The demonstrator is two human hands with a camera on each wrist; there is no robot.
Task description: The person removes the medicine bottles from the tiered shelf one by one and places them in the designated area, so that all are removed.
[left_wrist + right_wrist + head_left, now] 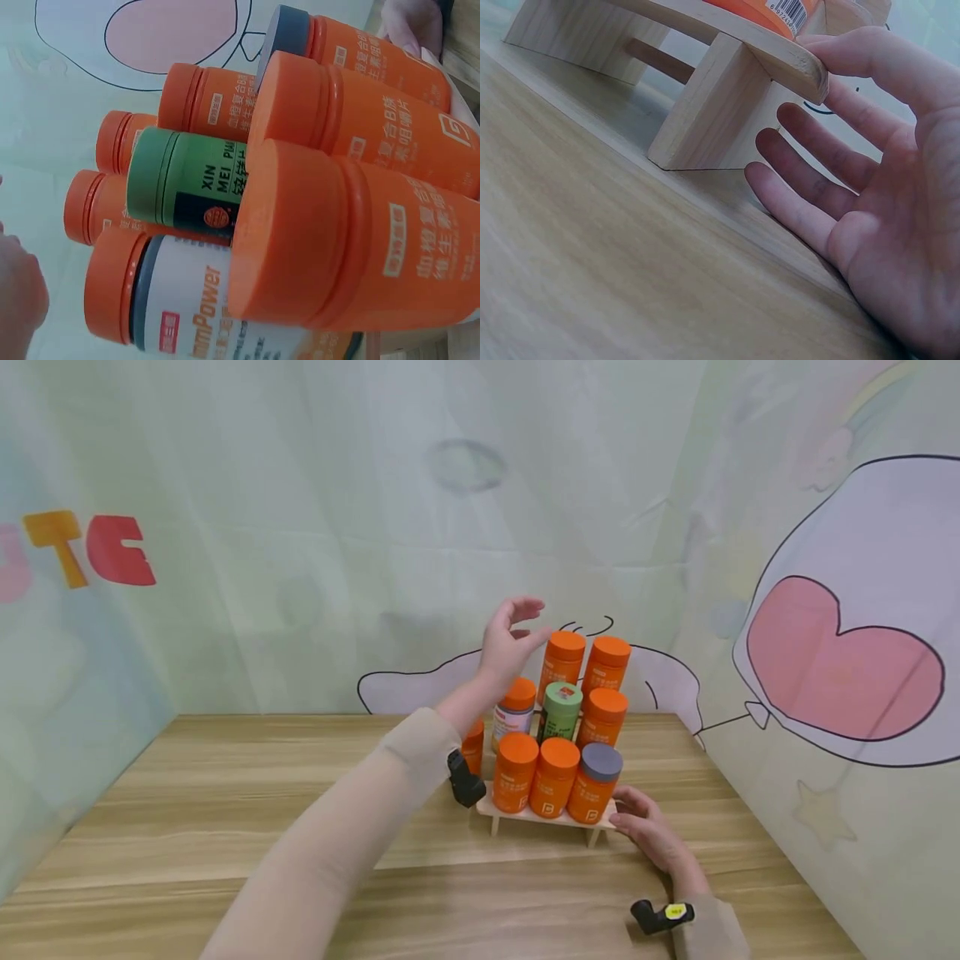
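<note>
A wooden rack (709,112) stands upright on the table (225,827), its long axis running left to right with the right end slightly nearer the person. It carries rows of jars, all upright, lids up.

The right hand (651,833) has its grip clamped on the right end of the rack's front board, thumb and index finger at the edge, the other fingers bent loosely below. The left hand (510,639) reaches beside the rear-left orange jar (562,664), thumb and fingers well parted, nothing in its grip; contact with that lid cannot be told.

Beside that jar is the rear-right orange jar (606,670). In the middle row are the white-labelled jar (513,720), the green jar (559,718) and another orange jar; in front, two orange-lidded jars and the grey-lidded jar (594,785). One more orange jar (472,752) shows at the left, partly hidden by the left sleeve (352,835).

Only the right wrist view shows the rack's crossbar (658,60) and a barcode (787,11) low on a jar; the left wrist view shows "XIN" on the green jar. Behind hangs a printed curtain (300,568).
</note>
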